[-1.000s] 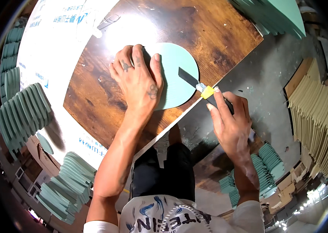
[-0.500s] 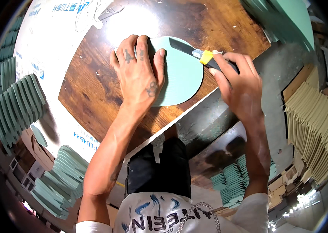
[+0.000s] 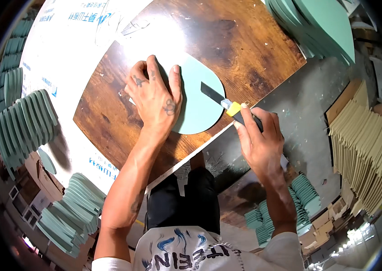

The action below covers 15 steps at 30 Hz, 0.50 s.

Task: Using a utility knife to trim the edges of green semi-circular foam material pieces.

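A pale green, round-ended flat panel (image 3: 201, 110) lies on the wood-patterned board near its front edge. My left hand (image 3: 154, 97) presses down on the panel's left part, thumb stretched away from the fingers; some fingers are bent and their tips partly hidden. In my right hand (image 3: 263, 142) is a utility knife (image 3: 240, 114) with a black and yellow handle. Its long dark blade slants up and left over the panel's right side. I cannot tell whether the blade touches the surface.
The brown wood-patterned board (image 3: 240, 58) covers part of a white table (image 3: 64, 49). Green panels (image 3: 317, 27) are stacked at the far right, with more green stacks (image 3: 26, 124) on the left. Beige sheets (image 3: 362, 153) stand piled on the right floor.
My right hand and the knife have come nearer and left, down along the panel's right edge. The left hand has shifted slightly on the panel, and the head view has moved a little.
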{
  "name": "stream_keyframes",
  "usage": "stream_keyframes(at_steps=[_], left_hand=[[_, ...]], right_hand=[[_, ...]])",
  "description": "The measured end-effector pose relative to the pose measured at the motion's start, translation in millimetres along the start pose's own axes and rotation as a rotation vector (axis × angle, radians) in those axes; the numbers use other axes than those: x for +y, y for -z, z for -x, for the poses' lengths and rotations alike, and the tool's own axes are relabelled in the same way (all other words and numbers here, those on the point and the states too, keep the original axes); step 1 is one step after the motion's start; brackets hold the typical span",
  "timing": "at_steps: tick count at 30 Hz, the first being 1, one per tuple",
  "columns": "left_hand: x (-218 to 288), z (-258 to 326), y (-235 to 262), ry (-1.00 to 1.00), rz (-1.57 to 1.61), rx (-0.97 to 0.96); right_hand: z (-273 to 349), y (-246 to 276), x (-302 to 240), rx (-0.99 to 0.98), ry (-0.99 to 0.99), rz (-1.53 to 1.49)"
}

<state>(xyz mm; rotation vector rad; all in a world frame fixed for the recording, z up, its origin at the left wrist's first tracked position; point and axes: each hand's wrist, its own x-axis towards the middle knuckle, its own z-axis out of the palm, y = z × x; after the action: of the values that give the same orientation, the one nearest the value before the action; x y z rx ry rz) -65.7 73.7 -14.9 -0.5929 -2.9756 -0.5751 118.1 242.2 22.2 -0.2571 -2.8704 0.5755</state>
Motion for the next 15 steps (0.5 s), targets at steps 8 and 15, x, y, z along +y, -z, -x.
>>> stream_keyframes(at_steps=[8, 15], left_hand=[[-8.1, -3.9, 4.4, -0.089, -0.052, 0.044], [-13.1, -1.1, -5.3, -0.173, 0.018, 0.17]], right_hand=[[-30.8, -5.8, 15.5, 0.024, 0.129, -0.04], [-77.6, -3.5, 29.5, -0.103, 0.135, -0.055]])
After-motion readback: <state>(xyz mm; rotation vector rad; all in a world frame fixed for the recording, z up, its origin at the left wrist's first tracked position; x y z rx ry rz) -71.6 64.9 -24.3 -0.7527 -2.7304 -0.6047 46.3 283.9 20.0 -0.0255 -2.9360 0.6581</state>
